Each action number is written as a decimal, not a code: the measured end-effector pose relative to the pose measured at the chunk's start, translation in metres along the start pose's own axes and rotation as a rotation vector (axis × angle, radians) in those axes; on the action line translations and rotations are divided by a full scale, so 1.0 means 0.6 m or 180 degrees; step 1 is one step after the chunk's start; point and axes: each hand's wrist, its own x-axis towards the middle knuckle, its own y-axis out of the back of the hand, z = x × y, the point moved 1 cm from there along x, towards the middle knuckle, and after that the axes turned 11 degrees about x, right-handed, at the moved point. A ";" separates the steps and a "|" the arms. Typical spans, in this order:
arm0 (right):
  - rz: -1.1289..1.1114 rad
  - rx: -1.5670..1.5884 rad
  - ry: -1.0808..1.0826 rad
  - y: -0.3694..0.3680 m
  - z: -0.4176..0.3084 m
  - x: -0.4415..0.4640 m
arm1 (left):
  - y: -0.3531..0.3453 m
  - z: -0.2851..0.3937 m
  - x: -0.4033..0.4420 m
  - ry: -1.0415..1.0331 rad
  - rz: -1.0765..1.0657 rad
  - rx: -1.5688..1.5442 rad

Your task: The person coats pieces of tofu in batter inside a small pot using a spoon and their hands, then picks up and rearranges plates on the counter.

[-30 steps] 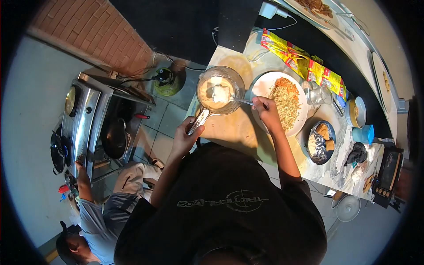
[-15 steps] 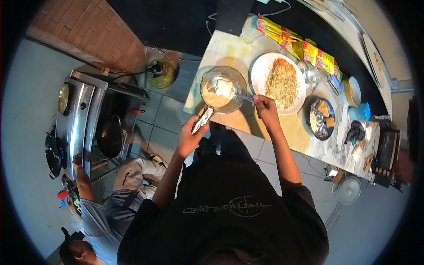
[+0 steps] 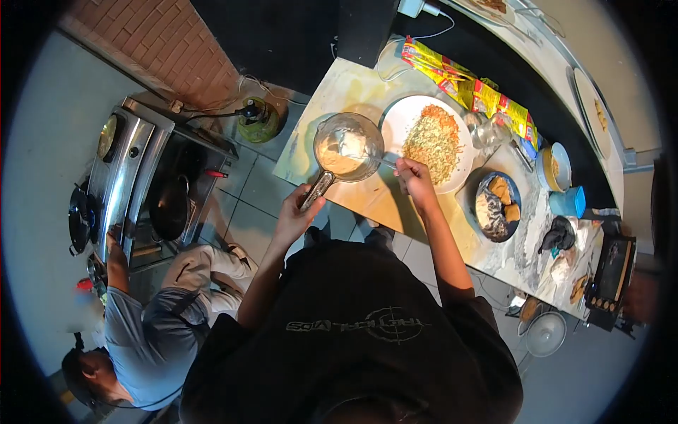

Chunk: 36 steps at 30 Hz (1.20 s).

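At pale counter's (image 3: 304, 145) left end: round shiny saucepan (image 3: 373, 136) of cream-coloured paste (image 3: 337, 158).
Left hand (image 3: 299, 212) clamped on its handle (image 3: 319, 189); right hand's (image 3: 415, 179) fingers pinch slim grey utensil (image 3: 379, 161), tip in paste. Right, white plate (image 3: 401, 116), crumbly heap (image 3: 438, 145); beyond, yellow-red packets (image 3: 487, 101), print unreadable.

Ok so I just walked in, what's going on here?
Someone's left hand grips the handle of a pan holding a pale mixture, while their right hand holds a utensil whose far end is in it. I can't tell whether the pan rests on the counter. Beside it, a white plate holds crumbly food. Off to the left, another person's hand is at a metal stove.
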 end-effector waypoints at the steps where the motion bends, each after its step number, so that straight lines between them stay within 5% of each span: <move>1: -0.0057 -0.0130 -0.0027 0.003 -0.002 0.004 | -0.011 -0.002 0.001 0.0016 0.0052 -0.0106; 23: -0.0472 -0.0568 -0.0050 0.007 -0.014 0.049 | -0.055 -0.026 0.035 -0.0189 0.0319 -0.0495; 25: -0.0469 -0.0552 -0.0055 0.010 -0.008 0.050 | -0.057 -0.014 0.035 -0.0517 0.1216 -0.0314; 36: -0.0551 -0.0405 0.0110 0.009 -0.015 0.052 | -0.009 -0.039 0.014 -0.0854 0.1815 -0.0407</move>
